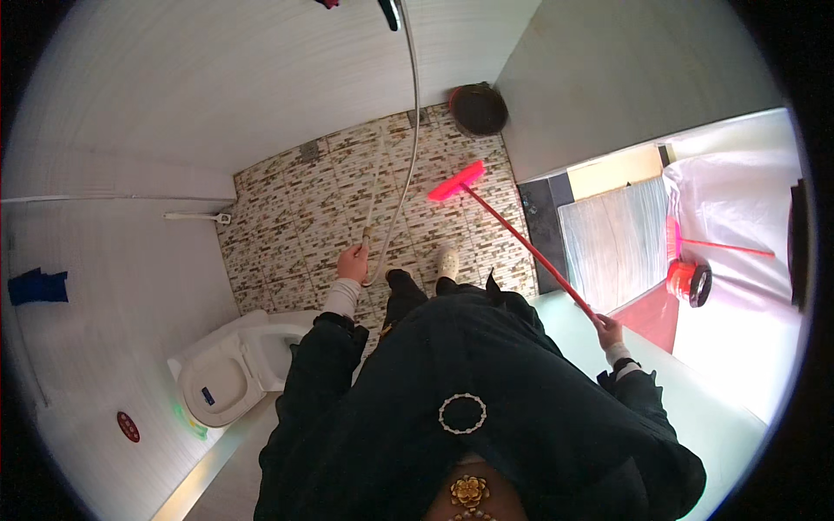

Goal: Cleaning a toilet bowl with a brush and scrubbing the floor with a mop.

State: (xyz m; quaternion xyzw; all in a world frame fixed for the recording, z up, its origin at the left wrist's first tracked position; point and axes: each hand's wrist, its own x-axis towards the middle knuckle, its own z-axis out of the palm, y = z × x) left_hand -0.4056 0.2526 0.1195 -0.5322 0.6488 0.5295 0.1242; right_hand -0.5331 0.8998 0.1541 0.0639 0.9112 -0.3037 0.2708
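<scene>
My left hand (352, 262) is closed around the end of a shower hose (414, 130), and a thin stream of water (376, 176) seems to run from it toward the far wall. The hose hangs from above and loops down beside my left hand. At the right, my right hand (608, 330) grips the red handle of a broom (521, 239). Its pink head (458, 181) rests on the patterned tile floor (313, 221), ahead of my feet.
A white toilet (221, 389) stands at the lower left, with a toilet brush (195, 216) by the left wall. A dark bucket (478, 109) sits in the far corner. Beyond the doorway at right lie a mat (612, 238), another pink broom (723, 246) and a red container (681, 280).
</scene>
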